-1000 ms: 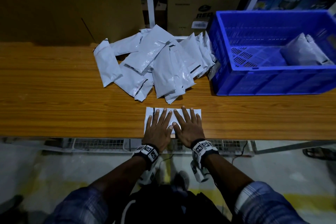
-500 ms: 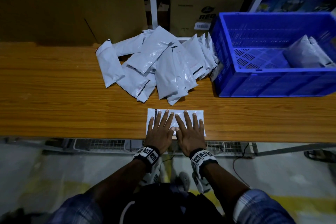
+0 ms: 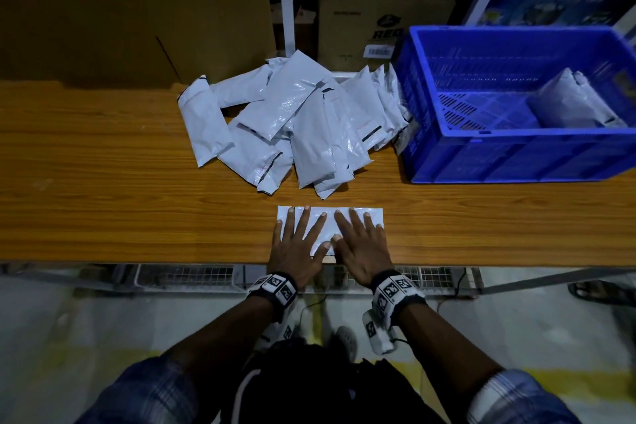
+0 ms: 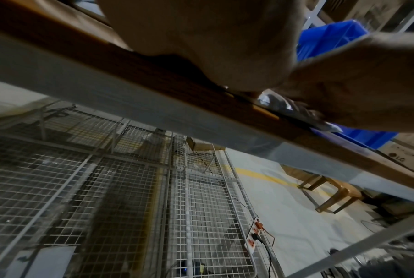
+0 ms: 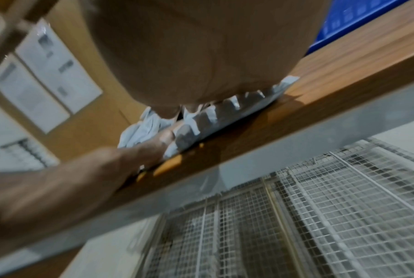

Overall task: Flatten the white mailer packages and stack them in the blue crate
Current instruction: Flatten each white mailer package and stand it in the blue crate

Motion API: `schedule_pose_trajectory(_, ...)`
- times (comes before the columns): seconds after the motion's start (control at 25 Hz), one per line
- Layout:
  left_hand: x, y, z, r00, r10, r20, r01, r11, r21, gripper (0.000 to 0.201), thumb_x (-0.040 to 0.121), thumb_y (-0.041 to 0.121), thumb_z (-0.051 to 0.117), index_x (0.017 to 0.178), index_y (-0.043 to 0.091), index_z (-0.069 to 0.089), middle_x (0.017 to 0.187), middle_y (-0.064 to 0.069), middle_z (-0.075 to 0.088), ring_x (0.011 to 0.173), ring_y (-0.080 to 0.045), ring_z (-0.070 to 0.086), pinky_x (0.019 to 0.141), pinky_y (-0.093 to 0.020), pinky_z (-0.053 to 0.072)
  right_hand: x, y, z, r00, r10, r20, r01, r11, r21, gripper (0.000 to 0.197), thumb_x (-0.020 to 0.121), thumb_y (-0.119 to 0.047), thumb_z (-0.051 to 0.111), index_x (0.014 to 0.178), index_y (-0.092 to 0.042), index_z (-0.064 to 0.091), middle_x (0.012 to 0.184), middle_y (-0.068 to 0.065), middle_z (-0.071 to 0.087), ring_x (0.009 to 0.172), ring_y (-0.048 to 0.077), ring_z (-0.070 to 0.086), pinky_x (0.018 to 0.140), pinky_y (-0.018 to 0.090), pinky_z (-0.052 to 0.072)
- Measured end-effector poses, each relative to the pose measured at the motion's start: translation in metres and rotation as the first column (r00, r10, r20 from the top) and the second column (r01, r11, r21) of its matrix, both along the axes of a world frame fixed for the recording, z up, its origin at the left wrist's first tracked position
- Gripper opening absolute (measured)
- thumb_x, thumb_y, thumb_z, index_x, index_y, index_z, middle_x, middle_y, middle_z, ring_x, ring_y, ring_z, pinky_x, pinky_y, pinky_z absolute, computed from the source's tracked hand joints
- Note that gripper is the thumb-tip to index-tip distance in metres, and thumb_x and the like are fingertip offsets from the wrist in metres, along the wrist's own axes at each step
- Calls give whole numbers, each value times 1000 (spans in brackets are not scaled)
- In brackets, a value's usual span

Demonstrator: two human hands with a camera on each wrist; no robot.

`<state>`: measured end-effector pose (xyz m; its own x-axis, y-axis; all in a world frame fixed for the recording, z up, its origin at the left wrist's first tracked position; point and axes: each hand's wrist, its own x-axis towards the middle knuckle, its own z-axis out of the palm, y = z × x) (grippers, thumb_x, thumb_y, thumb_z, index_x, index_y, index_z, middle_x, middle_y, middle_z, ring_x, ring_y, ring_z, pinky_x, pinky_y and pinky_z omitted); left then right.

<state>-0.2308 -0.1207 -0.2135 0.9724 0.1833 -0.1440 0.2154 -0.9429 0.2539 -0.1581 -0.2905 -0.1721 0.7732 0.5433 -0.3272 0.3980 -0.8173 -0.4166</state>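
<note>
While both palms bear down on it, the white mailer [image 3: 332, 222] lies lengthwise along the near edge of the worktop [image 3: 103, 210], just short of the lip. The left hand [image 3: 296, 246] covers its left half and the right hand [image 3: 361, 246] its right half; on each the fingers are straight and spread, pressing flat, with nothing gripped. The thumbs almost meet over the middle of the package. From the right wrist view the film shows crumpled ridges along the near side under the heel of the hand, so the package is not yet fully flat.

Assessment of handling: the mailer appears to be thin plastic film, light, limp and somewhat slick, with soft contents that yield under pressure. It should tolerate firm pressing and is unlikely to be fragile. Trapped air may spring it back once released. A hold at one short end, or a pinch at each end, would likely keep it flat in carriage; a one-point grip near the middle would probably let it droop and fold.

Further back, toward the middle of the worktop, a loose pile of mailers [image 3: 296, 127] overlaps untidily, its right side touching the blue crate [image 3: 516, 162]. The crate stands at the far right of the worktop and holds a few packages [image 3: 571, 103] against its right wall. Most of the task remains.
</note>
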Motion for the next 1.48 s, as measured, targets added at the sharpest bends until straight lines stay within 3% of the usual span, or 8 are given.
schedule_pose_trajectory(0.16, -1, 2, -1, 1000, -3, 2, 3, 1000, -2, 64, 99, 64, 22, 158, 44, 5, 168, 6, -4, 154, -23, -10, 122, -52, 5, -7, -2, -5, 986, -162, 47, 162, 987, 15, 58, 101, -57, 13, 154, -41, -7, 163, 0, -16, 149, 23, -18, 121, 48, -4)
schedule_pose_trajectory(0.4, 2, -1, 5, 1000, -29, 2, 29, 1000, -7, 65, 101, 57, 25, 159, 40, 0, 168, 5, -12, 153, -24, -16, 122, -53, -4, -11, 3, -14, 986, -109, 128, 129, 979, -160, 58, 100, -55, 1, 152, -38, -19, 160, 3, -26, 147, 22, -26, 120, 48, -10)
schedule_pose_trajectory(0.56, 14, -27, 20, 977, -206, 52, 202, 977, 73, 62, 101, 36, 27, 161, 24, 12, 168, -2, 5, 155, -24, 0, 124, -51, 2, -9, 4, -16, 982, -94, 164, 126, 973, -192, 59, 100, -51, 3, 154, -35, -13, 161, 7, -21, 148, 26, -22, 120, 50, -9)
schedule_pose_trajectory(0.72, 14, -35, 13, 994, -108, -8, 108, 993, -56, 56, 108, 41, 16, 161, 29, 1, 168, 6, -4, 154, -17, -9, 124, -42, -8, -1, -1, -13, 996, -36, 84, 54, 975, -214, 62, 94, -54, -9, 152, -36, -19, 159, 6, -28, 146, 26, -26, 119, 50, -11)
schedule_pose_trajectory(1.0, 15, -31, 18, 986, -153, -58, 151, 987, -47, 67, 96, 49, 1, 160, 29, 1, 168, 8, -6, 154, -16, -9, 124, -44, -5, 4, 4, 10, 996, 11, 89, -4, 997, -80, 59, 103, -48, 12, 157, -27, 1, 163, 1, -14, 149, 23, -20, 120, 48, -10)
schedule_pose_trajectory(1.08, 16, -29, 17, 985, -161, -67, 153, 982, -113, 72, 92, 51, -1, 160, 29, 0, 167, 9, -8, 154, -15, -11, 124, -44, -6, -2, 7, 1, 1000, -1, 22, 1, 1000, -22, 58, 103, -50, 10, 156, -32, -5, 163, -1, -17, 148, 20, -21, 121, 46, -7)
schedule_pose_trajectory(1.32, 8, -3, 2, 987, -103, 127, 151, 873, -464, 60, 104, 35, 32, 160, 21, 16, 167, 4, 5, 154, -10, -2, 125, -44, 3, -13, 10, -19, 985, -18, 172, 32, 996, -77, 58, 103, -49, 8, 156, -31, -7, 162, -2, -19, 149, 22, -20, 122, 45, -6)
schedule_pose_trajectory(1.48, -2, 4, 11, 993, -55, 101, 64, 995, -81, 57, 105, 48, 17, 160, 32, 15, 168, 3, 0, 155, -21, -9, 125, -46, -2, -12, 17, -16, 982, -6, 187, 35, 988, -152, 59, 103, -47, 11, 157, -28, -2, 163, 2, -15, 150, 26, -16, 122, 47, -5)
